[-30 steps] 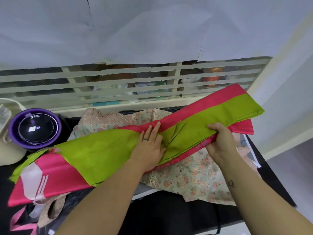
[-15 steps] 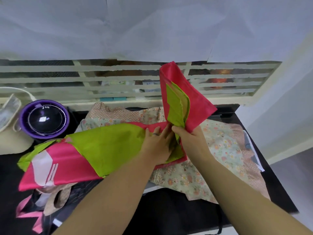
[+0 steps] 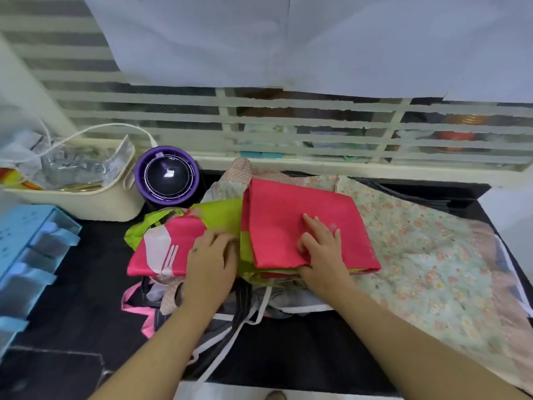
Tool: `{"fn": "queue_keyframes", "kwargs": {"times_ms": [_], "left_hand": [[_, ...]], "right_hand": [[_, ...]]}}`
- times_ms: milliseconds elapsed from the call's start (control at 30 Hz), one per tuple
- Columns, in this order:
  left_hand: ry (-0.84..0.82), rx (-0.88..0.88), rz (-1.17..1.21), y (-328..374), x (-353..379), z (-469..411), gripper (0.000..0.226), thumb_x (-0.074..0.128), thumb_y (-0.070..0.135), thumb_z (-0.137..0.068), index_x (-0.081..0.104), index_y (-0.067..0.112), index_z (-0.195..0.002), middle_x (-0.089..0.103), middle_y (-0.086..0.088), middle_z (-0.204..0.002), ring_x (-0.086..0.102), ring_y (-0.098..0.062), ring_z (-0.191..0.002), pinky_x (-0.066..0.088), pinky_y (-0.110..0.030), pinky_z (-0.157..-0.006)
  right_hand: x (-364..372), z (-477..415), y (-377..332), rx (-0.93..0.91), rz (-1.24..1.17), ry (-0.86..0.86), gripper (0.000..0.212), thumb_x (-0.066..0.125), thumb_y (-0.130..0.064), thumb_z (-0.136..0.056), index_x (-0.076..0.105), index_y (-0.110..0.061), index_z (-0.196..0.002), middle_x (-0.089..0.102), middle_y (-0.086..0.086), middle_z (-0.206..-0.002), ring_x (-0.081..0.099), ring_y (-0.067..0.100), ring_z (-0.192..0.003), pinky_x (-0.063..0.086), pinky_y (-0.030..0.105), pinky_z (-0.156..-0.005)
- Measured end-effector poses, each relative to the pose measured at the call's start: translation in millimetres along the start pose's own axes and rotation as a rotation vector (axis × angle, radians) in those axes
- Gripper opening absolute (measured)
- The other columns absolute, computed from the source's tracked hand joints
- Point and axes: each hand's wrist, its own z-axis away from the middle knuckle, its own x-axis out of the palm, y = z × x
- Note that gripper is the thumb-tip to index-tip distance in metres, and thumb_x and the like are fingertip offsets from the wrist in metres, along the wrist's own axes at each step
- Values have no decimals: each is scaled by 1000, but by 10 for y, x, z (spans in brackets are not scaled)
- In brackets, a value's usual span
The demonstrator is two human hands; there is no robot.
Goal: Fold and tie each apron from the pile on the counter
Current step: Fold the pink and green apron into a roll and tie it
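Running along the back of the room, a louvred window [image 3: 288, 122] with pale slats is showing blurred goods behind it. A white sheet [image 3: 317, 39] is hanging over its upper part. A black table [image 3: 86, 284] is standing below the window. At back left a cream basket [image 3: 86, 200] is holding crumpled clear wrappers. A purple round object [image 3: 167, 176] with a dark domed top is sitting just beside it on the right. A blue drawer unit [image 3: 26, 255] is occupying the left edge. A floral apron [image 3: 432, 255] is lying spread over the table's right half.

The pink and green apron [image 3: 288, 220] is lying mid-table, partly on the floral apron and partly on a heap of darker aprons [image 3: 230, 307]. From that heap a white strap [image 3: 230, 336] and a pink ribbon [image 3: 135, 307] are trailing toward the front. The apron's right portion is lying folded over, pink side up, as a rectangular panel. Its left portion, carrying a white print, is sticking out from under the panel.

The left hand [image 3: 212, 261] is resting palm down on the left portion, just beside the panel's edge. Its fingers are lying lightly bent, pressing the cloth and not gripping it so far as visible. The right hand [image 3: 323, 252] is lying on the panel near its front edge, fingers straight, spread and flat on the pink cloth. Whether its thumb is tucking under the edge cannot be told. Both forearms are reaching in from the front.
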Motion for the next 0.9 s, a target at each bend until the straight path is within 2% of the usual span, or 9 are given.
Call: {"fn": "queue_keyframes", "kwargs": {"times_ms": [67, 133, 233, 300, 367, 567, 667, 800, 900], "left_hand": [[46, -227, 168, -6, -47, 44, 17, 53, 4, -92, 62, 12, -104, 52, 0, -104, 47, -2, -88, 36, -13, -82], [80, -324, 258, 21, -67, 86, 16, 53, 1, -91, 57, 13, -101, 49, 1, -99, 46, 2, -83, 37, -10, -75], [61, 71, 40, 46, -38, 246, 17, 57, 4, -77, 55, 15, -90, 49, 3, -89, 45, -11, -77, 33, -25, -69], [-45, 402, -184, 4, 70, 349, 28, 56, 19, -70, 56, 20, -98, 53, 1, -97, 49, -20, -86, 34, -32, -75], [-128, 544, -296, -28, 166, 349, 43, 57, 28, -70, 57, 20, -112, 52, -3, -113, 49, -25, -100, 36, -38, -87], [-130, 751, -403, 2, 377, 189, 35, 61, 24, -74, 60, 19, -108, 53, -6, -111, 47, -27, -96, 35, -39, -87], [-118, 855, -412, 77, 431, 184, 28, 48, 22, -81, 61, 20, -106, 58, -5, -108, 46, -25, -93, 37, -38, -86], [-189, 810, -423, 232, 521, 139, 28, 57, 29, -74, 65, 20, -99, 60, -2, -104, 52, -23, -85, 36, -35, -79], [-301, 746, -370, 330, 542, 97, 22, 54, 30, -71, 67, 24, -88, 63, 2, -94, 56, -21, -77, 38, -33, -73]], "right_hand": [[19, -12, -7, -5, 20, -16, 31, 56, 1, -64, 36, -17, -80, 32, 12, -152, 17, 33, -145, -8, 54, -113], [-4, -15, -44, 8, -11, -10, 27, 50, -1, -64, 36, -17, -81, 34, 11, -151, 19, 31, -145, -7, 54, -114], [-42, -25, -74, 30, -86, 20, 32, 53, 5, -75, 35, -21, -80, 36, 6, -150, 21, 25, -144, -4, 53, -117], [-83, -31, -87, 61, -145, 25, 40, 53, 5, -80, 32, -29, -77, 37, -2, -147, 23, 19, -143, -2, 51, -118], [-121, -43, -94, 95, -198, 21, 42, 50, 6, -81, 31, -31, -77, 37, -10, -142, 25, 14, -141, 1, 48, -119], [-211, -75, -106, 165, -401, 79, 19, 47, -6, -84, 42, -24, -80, 47, -14, -135, 41, 9, -130, 31, 52, -108], [-298, -94, -129, 203, -483, 99, 22, 48, -7, -95, 45, -24, -80, 54, -13, -132, 47, 3, -125, 40, 38, -101], [-404, -97, -130, 213, -505, 87, 17, 49, -12, -98, 44, -10, -81, 56, -16, -127, 45, -13, -120, 37, 9, -89], [-431, -94, -105, 203, -504, 89, 17, 48, -14, -98, 45, -10, -81, 57, -14, -127, 46, -13, -119, 37, 4, -84]]}}
